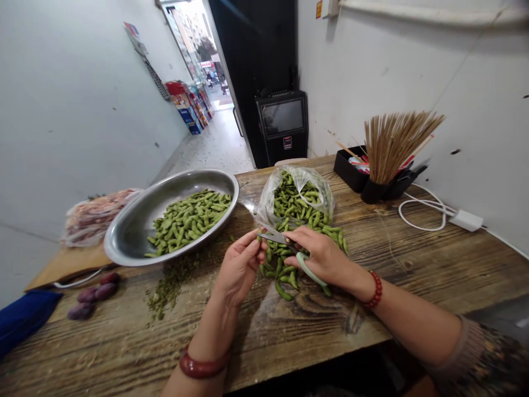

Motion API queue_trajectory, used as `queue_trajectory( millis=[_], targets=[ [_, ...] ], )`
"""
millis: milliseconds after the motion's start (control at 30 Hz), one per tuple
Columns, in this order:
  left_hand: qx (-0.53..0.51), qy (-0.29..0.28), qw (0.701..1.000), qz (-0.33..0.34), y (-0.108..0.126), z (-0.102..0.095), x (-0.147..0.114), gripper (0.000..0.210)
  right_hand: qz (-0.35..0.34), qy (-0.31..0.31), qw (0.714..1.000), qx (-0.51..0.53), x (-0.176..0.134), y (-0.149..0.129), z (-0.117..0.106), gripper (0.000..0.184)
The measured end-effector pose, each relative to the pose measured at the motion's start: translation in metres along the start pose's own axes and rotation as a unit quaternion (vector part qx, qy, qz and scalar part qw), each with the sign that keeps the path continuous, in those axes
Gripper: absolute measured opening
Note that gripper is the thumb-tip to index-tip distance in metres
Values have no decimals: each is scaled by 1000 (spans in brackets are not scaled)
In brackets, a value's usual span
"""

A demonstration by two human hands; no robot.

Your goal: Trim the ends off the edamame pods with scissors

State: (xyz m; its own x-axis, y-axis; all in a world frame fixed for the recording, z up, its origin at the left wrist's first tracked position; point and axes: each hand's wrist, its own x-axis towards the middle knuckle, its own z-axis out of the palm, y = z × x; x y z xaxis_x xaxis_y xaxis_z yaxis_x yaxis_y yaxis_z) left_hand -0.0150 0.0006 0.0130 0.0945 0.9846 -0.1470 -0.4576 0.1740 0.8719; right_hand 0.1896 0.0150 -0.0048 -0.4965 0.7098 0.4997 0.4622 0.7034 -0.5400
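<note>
My left hand [241,266] is closed, pinching a green edamame pod [259,237] between thumb and fingers. In my right hand [317,255] is a pair of scissors [306,266] with pale green handles. The blades are beside the pod at my left fingertips. Loose edamame pods [285,278] lie on the table beneath both hands, spilling from a clear plastic bag [326,190] of pods just behind. To the left, a metal basin [132,231] holds a heap of edamame pods [194,215]. Small green trimmings [165,292] are scattered in front of it.
A bag of raw meat [93,218] rests on a wooden board [74,262] at the left, near several purple-red round things [97,292] and a blue cloth [27,320]. At the back right stand skewers [388,146], a black box [349,168] and a white adapter with cable [467,219].
</note>
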Motion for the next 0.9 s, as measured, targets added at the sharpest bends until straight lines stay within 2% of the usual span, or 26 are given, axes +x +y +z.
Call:
queue_trajectory(
  millis=[167,433,600,733,900],
  targets=[
    [55,0,998,25,-3,0,-1,20,-4,-24,1000,-8,1,-2,-1,55],
    [158,27,983,91,-6,0,0,21,-8,-31,999,7,1,-4,-2,56],
    [242,14,963,114,-8,-4,0,19,-3,-18,1000,25,2,-4,-3,57],
    [266,19,954,136,-8,-6,0,16,-10,-24,999,25,2,-3,-3,57],
    [303,-8,941,150,-7,-4,0,13,-7,-30,999,28,1,-4,-3,57]
  ],
)
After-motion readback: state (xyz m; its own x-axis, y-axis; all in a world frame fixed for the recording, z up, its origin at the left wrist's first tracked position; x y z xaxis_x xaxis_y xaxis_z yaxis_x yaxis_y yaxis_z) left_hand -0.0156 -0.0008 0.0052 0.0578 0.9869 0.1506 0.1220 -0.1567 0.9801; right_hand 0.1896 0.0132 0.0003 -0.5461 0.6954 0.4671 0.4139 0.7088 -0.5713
